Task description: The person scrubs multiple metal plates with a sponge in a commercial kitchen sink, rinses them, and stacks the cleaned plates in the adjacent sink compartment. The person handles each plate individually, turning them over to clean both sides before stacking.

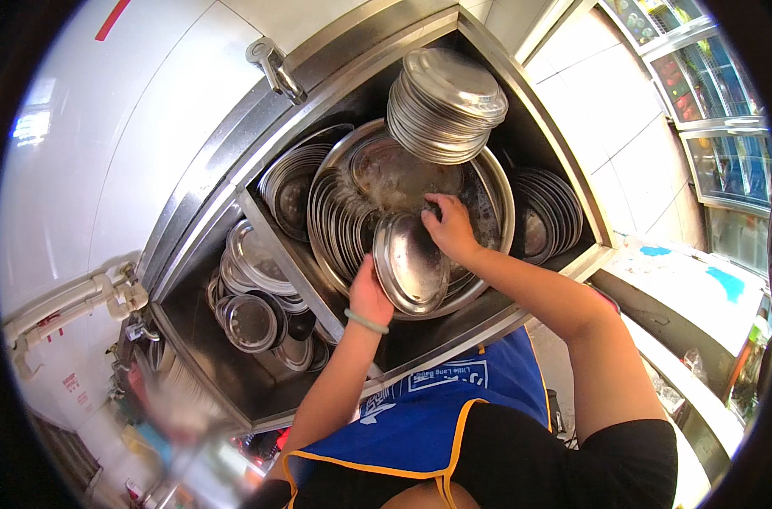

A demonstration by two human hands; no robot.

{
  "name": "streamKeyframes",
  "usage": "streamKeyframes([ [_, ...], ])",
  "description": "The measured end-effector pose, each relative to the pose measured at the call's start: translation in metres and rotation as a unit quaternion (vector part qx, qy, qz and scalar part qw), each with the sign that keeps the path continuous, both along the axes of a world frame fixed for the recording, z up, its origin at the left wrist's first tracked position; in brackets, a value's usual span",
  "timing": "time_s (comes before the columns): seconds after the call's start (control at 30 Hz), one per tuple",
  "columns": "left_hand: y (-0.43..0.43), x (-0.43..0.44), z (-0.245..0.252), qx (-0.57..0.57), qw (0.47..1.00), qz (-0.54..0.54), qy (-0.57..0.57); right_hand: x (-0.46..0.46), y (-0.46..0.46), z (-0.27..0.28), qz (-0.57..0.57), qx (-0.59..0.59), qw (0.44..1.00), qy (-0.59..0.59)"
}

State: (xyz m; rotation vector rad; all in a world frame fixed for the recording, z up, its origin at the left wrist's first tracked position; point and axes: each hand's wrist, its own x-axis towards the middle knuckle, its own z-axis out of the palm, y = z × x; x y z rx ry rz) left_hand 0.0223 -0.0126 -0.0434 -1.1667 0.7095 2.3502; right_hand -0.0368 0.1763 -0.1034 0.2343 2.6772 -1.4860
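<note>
My left hand (371,294), with a bangle at the wrist, grips the left edge of an oval stainless steel plate (411,264) and keeps it tilted over a large round metal basin (508,219). At the plate's upper right rim is my right hand (453,228), its fingers bent and spread; whether they press on the rim is hard to tell. Inside the basin, a row of metal plates (335,219) stands on edge at the left. Cloudy water covers another oval plate (392,167) there. A tall stack of metal plates (449,105) rises at the basin's far side.
The basin sits in a steel sink with a divider (290,264). More plates lean at its left (294,184) and right (548,213). The left compartment holds loose plates and dishes (252,321). A faucet (274,70) is on the back ledge; white pipes (74,302) run along the wall.
</note>
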Motion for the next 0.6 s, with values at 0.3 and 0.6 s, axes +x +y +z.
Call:
streamKeyframes([
  [0.3, 0.009, 0.038, -0.016, -0.014, 0.999, 0.018, 0.045, 0.021, -0.014, 0.006, 0.195, 0.047, 0.967, 0.156],
  [0.6, 0.001, 0.016, -0.047, 0.025, 0.990, -0.039, -0.135, 0.002, 0.013, 0.047, 0.537, 0.043, 0.810, 0.232],
])
